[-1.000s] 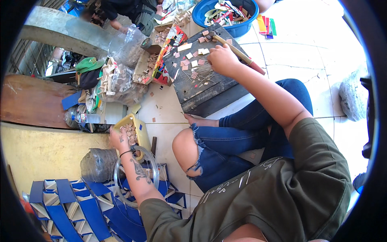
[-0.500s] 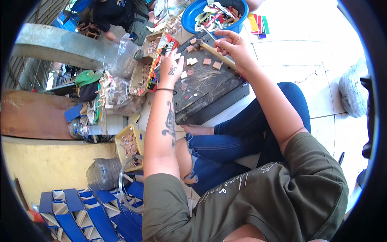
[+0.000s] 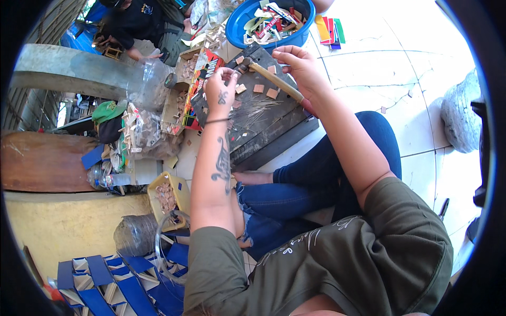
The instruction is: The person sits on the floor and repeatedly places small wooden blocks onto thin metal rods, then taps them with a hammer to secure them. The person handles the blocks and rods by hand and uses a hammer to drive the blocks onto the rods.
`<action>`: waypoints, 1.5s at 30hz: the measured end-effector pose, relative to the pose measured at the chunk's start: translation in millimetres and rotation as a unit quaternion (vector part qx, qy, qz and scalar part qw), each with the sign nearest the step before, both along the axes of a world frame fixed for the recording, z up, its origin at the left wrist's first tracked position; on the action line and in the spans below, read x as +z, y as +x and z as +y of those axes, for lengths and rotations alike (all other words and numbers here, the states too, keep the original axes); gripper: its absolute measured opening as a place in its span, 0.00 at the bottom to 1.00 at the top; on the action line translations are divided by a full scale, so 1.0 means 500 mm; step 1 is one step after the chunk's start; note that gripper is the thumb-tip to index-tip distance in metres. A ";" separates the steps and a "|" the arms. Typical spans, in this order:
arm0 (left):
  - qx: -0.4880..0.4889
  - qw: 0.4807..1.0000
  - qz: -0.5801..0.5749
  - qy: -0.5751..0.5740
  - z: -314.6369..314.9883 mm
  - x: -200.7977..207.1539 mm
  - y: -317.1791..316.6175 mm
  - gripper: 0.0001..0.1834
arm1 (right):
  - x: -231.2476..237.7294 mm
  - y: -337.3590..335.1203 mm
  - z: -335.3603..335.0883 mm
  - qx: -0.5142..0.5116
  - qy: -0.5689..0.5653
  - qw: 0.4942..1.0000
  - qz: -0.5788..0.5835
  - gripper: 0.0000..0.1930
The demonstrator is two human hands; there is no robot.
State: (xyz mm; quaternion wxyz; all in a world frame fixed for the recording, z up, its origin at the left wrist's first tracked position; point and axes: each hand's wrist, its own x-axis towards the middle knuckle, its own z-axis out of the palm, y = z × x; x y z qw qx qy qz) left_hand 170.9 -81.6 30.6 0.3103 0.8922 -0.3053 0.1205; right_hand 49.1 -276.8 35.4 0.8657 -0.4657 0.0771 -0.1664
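Note:
My left hand (image 3: 220, 90) is above the left side of a low dark work block (image 3: 279, 122), thumb and fingers drawn together; anything between them is too small to make out. Over the block's far right corner, my right hand (image 3: 297, 64) pinches a thin, stick-like piece. Between my hands a hammer (image 3: 275, 80) lies across the block, its head away from me and its reddish handle end under my right wrist. Small square wooden pieces (image 3: 259, 88) and a spread of thin wire-like pins (image 3: 258, 109) lie on the block.
Beyond the block stands a blue basin (image 3: 303, 36) of mixed pieces. An open box (image 3: 185, 100) of small pieces is at the left, with a yellow tray (image 3: 154, 188) nearer me. Blue slatted items (image 3: 100, 279) fill the lower left. A co-worker (image 3: 134, 23) sits at the far left.
My left hand has drawn back slightly from the far side of the block. My right hand has lowered a little and shifted left, its fingers closer together. The view has shifted slightly.

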 end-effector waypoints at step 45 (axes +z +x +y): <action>-0.017 0.995 -0.050 -0.087 0.080 -0.056 -0.326 0.07 | -0.020 -0.121 0.117 0.078 -0.484 0.869 -0.064 0.05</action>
